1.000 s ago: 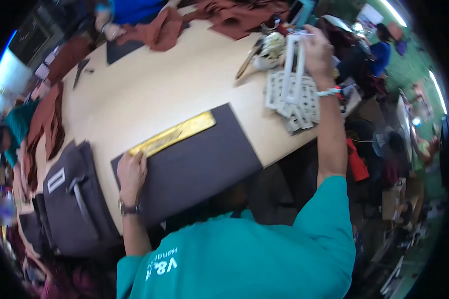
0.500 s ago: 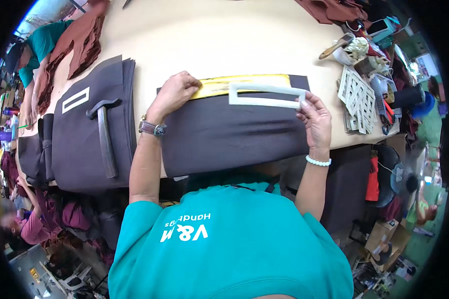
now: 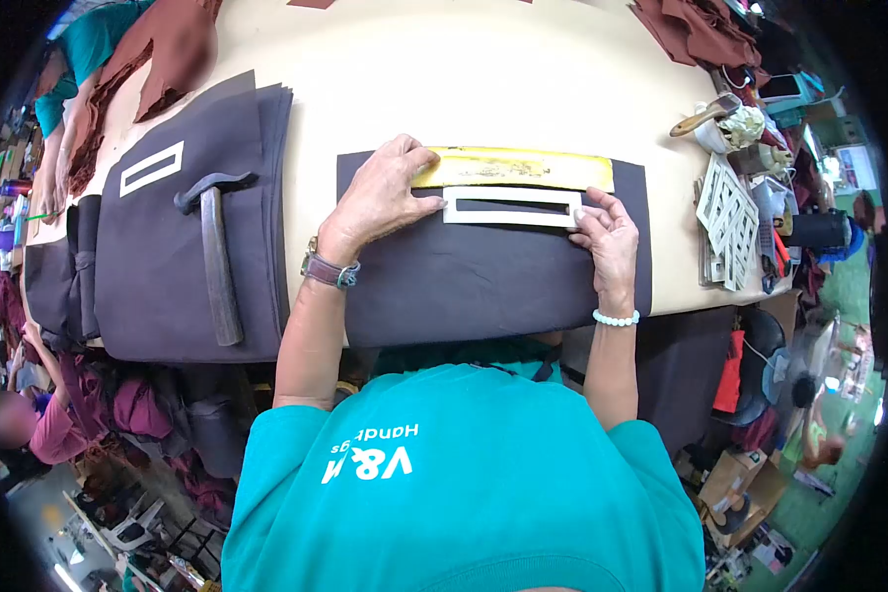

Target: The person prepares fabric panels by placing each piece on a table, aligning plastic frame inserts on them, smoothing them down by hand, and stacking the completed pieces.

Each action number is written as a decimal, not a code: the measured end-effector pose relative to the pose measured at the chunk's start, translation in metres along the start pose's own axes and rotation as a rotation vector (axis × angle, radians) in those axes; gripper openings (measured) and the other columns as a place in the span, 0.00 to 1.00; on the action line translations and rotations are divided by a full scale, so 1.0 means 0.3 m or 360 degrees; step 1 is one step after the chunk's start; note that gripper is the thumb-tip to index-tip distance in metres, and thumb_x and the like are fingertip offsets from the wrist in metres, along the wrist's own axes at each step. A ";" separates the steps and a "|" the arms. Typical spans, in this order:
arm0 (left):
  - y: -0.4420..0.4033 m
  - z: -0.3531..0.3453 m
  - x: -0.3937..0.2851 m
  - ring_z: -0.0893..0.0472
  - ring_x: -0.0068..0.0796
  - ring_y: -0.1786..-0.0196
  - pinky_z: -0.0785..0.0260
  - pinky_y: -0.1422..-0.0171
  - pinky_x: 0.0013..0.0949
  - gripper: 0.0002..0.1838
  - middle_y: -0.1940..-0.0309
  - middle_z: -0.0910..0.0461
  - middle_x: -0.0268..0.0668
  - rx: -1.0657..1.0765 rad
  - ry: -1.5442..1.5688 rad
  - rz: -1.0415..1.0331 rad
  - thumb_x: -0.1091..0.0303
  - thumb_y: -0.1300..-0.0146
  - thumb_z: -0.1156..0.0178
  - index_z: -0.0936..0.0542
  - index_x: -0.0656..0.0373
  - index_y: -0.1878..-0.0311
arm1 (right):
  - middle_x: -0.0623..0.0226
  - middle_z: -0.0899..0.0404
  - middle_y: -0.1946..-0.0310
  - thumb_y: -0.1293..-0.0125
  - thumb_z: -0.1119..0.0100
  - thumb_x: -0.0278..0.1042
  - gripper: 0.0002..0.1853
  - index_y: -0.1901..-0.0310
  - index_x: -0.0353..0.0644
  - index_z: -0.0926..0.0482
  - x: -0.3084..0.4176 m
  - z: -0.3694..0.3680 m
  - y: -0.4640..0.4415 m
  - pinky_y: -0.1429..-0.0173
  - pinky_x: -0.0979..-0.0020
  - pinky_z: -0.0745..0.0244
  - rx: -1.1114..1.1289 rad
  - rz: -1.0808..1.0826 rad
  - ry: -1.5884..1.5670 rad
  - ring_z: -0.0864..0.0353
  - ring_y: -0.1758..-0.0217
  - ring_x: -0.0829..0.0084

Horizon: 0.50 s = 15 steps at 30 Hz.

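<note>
A white rectangular frame [image 3: 513,219] with a long slot lies on a dark brown sheet [image 3: 464,286], just below a yellow strip [image 3: 523,168]. My left hand [image 3: 390,192] has its thumb at the frame's left end, while its fingers touch the left end of the yellow strip; thumb and fingers are apart. My right hand [image 3: 607,232] pinches the frame's right end between thumb and fingers, with the index finger near the strip's right end. The frame's long sides run about parallel to the strip.
To the left, a hammer [image 3: 212,247] and another white frame [image 3: 152,169] lie on stacked dark sheets [image 3: 138,286]. White slotted pieces [image 3: 728,217] and a wooden-handled brush [image 3: 705,115] are at the right. A co-worker's arms [image 3: 64,138] reach in at upper left.
My right hand has brought the white frame from the pile at the right down below the yellow strip. My left thumb has moved to the frame's left end.
</note>
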<state>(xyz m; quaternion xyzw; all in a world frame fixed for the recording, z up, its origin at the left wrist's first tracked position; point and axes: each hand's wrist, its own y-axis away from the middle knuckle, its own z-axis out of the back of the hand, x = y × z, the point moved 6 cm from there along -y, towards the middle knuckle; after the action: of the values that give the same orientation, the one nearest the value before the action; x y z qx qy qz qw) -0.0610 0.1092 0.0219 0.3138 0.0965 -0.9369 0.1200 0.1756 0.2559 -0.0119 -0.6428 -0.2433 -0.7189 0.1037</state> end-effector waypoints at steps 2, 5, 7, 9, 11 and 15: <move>-0.002 0.001 -0.009 0.26 0.38 0.53 0.33 0.45 0.37 0.24 0.59 0.27 0.41 0.0014 -0.0004 0.0033 0.62 0.54 0.33 0.24 0.64 0.54 | 0.62 0.19 0.65 0.41 0.42 0.23 0.21 0.46 0.31 0.33 0.006 -0.001 0.001 0.68 0.85 0.26 -0.0014 -0.0009 -0.0001 0.21 0.69 0.81; -0.001 -0.007 -0.005 0.27 0.40 0.53 0.33 0.46 0.38 0.22 0.60 0.28 0.42 -0.0008 0.0028 0.0037 0.65 0.54 0.34 0.25 0.64 0.56 | 0.61 0.20 0.66 0.42 0.44 0.20 0.20 0.47 0.29 0.31 0.014 -0.004 0.004 0.68 0.83 0.26 -0.0044 -0.0025 0.0017 0.22 0.69 0.81; 0.000 -0.006 -0.007 0.28 0.40 0.53 0.33 0.46 0.38 0.21 0.60 0.29 0.42 -0.0010 -0.0007 0.0049 0.65 0.54 0.34 0.25 0.64 0.56 | 0.61 0.19 0.67 0.42 0.44 0.20 0.20 0.47 0.29 0.31 0.016 -0.008 0.004 0.67 0.83 0.26 -0.0061 -0.0023 0.0035 0.21 0.69 0.80; -0.004 -0.006 -0.014 0.28 0.40 0.53 0.34 0.47 0.38 0.21 0.60 0.29 0.42 -0.0005 -0.0017 0.0065 0.65 0.53 0.35 0.25 0.64 0.56 | 0.61 0.19 0.68 0.42 0.44 0.21 0.20 0.47 0.28 0.30 0.036 -0.009 0.011 0.67 0.82 0.26 -0.0117 0.0047 0.0182 0.21 0.69 0.80; -0.004 -0.006 -0.015 0.28 0.40 0.53 0.34 0.47 0.38 0.21 0.61 0.29 0.42 0.0006 -0.0006 0.0095 0.65 0.53 0.34 0.25 0.64 0.56 | 0.61 0.19 0.69 0.43 0.44 0.21 0.19 0.48 0.28 0.29 0.070 -0.018 0.024 0.67 0.81 0.27 -0.0204 0.0175 0.0456 0.21 0.70 0.80; -0.010 -0.005 -0.016 0.27 0.39 0.56 0.33 0.49 0.36 0.23 0.61 0.28 0.41 0.0042 -0.0006 0.0099 0.67 0.55 0.33 0.26 0.65 0.55 | 0.63 0.19 0.74 0.45 0.42 0.23 0.19 0.50 0.29 0.26 0.066 -0.005 0.012 0.70 0.77 0.27 -0.0272 0.0233 0.0632 0.23 0.74 0.80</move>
<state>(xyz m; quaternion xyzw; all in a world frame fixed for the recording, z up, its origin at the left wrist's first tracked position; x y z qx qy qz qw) -0.0572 0.1134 0.0239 0.3164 0.0742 -0.9345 0.1450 0.1728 0.2553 0.0080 -0.5112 -0.1091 -0.8398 0.1466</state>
